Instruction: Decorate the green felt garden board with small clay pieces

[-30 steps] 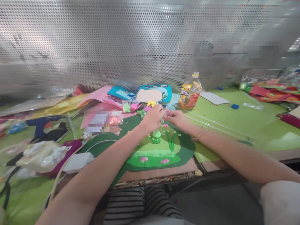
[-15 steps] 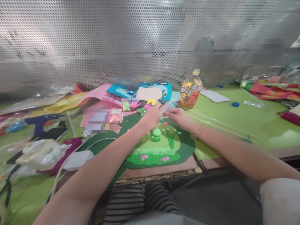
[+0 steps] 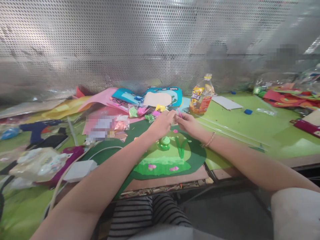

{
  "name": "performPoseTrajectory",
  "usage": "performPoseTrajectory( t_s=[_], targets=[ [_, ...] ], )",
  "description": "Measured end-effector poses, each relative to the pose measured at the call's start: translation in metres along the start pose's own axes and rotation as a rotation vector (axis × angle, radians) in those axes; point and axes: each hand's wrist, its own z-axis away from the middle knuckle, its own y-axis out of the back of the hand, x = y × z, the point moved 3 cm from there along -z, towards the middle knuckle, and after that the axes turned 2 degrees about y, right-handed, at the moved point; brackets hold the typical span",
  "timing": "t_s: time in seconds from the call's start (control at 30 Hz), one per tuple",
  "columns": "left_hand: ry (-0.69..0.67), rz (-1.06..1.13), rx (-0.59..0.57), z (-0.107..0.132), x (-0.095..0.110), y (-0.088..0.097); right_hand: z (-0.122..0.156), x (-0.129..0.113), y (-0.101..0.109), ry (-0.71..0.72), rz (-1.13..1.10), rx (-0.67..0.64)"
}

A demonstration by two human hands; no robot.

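Note:
My left hand and my right hand meet above the far edge of a dark green sheet. The fingers of my right hand are pinched on a thin pink stick-like piece that slants upward. My left hand is closed beside it, its fingertips touching or almost touching the right ones; what they hold, if anything, is hidden. Below both hands lies a light green shape bearing a round green clay piece, green blades and small pink bits.
A drink bottle stands behind my right hand. Bagged colored clay and blue cutouts lie behind my left. Leftward are a glue gun, a phone, a white box and cables. Clear sticks lie at right.
The view has shifted slightly, so everything sits a little further left. My hands stay together at the same place, with only small finger movement around the pink piece.

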Motion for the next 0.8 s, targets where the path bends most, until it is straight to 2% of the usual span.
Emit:
performPoseTrajectory(
  t_s=[0.1,0.5,0.8],
  targets=[
    [0.029,0.069,0.027,-0.0010,-0.0006,0.0027,0.0003,0.0000,-0.0006,0.022,-0.025,-0.010],
    [0.121,0.251,0.134,-0.0022,-0.0061,0.0033,0.0018,-0.0007,-0.0027,-0.037,-0.299,-0.073],
    [0.119,0.249,0.138,-0.0005,-0.0061,0.0026,0.0023,-0.0036,-0.0035,-0.083,-0.285,-0.034]
  ],
)
